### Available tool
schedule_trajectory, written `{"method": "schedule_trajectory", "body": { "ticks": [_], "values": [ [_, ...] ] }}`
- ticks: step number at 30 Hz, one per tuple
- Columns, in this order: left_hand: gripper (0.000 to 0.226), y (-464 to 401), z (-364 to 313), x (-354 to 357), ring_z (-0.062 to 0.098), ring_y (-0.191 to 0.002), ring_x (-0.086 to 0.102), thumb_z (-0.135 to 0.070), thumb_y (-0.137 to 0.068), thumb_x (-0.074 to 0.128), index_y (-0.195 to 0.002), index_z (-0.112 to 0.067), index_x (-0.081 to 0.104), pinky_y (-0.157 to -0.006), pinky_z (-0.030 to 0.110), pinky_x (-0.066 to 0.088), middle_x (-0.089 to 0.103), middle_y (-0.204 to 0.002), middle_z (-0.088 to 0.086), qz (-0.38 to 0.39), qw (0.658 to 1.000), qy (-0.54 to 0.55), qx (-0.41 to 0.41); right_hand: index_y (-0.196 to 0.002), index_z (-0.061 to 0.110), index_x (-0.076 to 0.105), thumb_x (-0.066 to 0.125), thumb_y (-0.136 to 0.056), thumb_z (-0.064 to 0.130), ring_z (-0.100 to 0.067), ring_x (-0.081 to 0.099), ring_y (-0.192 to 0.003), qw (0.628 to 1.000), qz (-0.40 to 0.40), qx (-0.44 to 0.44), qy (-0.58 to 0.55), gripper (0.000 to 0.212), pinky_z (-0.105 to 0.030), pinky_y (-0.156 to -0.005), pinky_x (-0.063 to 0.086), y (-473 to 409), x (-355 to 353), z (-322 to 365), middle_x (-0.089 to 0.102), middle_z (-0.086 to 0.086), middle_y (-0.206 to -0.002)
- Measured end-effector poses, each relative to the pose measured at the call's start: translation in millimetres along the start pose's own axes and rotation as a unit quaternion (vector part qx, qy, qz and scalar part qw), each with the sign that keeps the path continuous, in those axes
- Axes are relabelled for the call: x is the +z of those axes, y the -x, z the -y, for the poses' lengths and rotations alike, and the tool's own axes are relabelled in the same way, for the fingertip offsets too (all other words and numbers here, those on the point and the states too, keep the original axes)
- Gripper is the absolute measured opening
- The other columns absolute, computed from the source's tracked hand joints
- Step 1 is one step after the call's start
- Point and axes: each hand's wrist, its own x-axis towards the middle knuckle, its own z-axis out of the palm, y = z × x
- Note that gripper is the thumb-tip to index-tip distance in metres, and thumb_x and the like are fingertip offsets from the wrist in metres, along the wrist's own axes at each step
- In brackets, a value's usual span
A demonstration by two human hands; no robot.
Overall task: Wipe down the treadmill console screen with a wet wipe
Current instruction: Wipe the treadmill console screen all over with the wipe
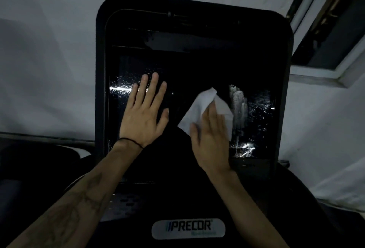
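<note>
**Both hands on the dark treadmill screen**

The glossy black rectangular console screen (189, 73), set in a matte black rounded frame (99, 50), fills the middle of the view and stands tilted back toward a pale wall (49, 40). The left hand (145, 115) lies flat on the left half of the glass, fingers straight and slightly spread, holding nothing; a thin black band (131, 142) circles its wrist.

The right hand (210, 139) presses a white, crumpled rectangular wet wipe (199, 109) against the right half of the screen. Its fingers lie over the wipe (they are blurred, so whether they curl round it or simply press it flat cannot be told). The wipe's upper corner sticks out above the fingers, folded over.

Just right of the wipe, streaks and beads of moisture (240, 107) glint on the glass. Below the screen sits an oval silver badge reading PRECOR (188, 228). A white-framed window (324, 46) shows at upper right.
</note>
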Motion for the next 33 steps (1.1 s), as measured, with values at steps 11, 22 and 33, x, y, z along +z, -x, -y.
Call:
{"method": "schedule_trajectory", "body": {
  "ticks": [11,22,33],
  "values": [
    [0.069,1,-2,0,0.031,-0.161,0.001,-0.041,-0.104,0.031,-0.165,-0.012,0.017,-0.130,0.051,0.009,0.004,-0.174,0.013,-0.005,1.000,0.004,-0.008,-0.158,0.002,0.026,0.040,-0.108,0.038,-0.024,0.030,-0.150,1.000,0.003,0.012,-0.004,0.063,-0.044,-0.123,0.026,7,0,2,0.013,-0.009,-0.170],
    [0.068,1,-1,0,0.032,-0.161,0.002,-0.041,-0.105,0.033,-0.165,-0.011,0.017,-0.130,0.052,0.010,0.005,-0.173,0.014,-0.006,1.000,-0.005,-0.004,-0.156,0.003,0.030,0.048,-0.106,0.035,-0.030,0.031,-0.150,1.000,-0.002,0.007,0.022,0.062,-0.039,-0.125,0.018,18,3,-9,0.019,-0.012,-0.168],
    [0.068,1,-1,0,0.033,-0.161,0.003,-0.041,-0.104,0.032,-0.164,-0.011,0.019,-0.129,0.053,0.012,0.005,-0.173,0.014,-0.011,1.000,-0.003,-0.003,-0.152,0.001,0.040,0.043,-0.108,0.035,-0.026,0.030,-0.151,1.000,-0.004,0.020,0.009,0.056,-0.042,-0.124,0.025,35,7,-1,0.022,-0.012,-0.166]
  ]
}}
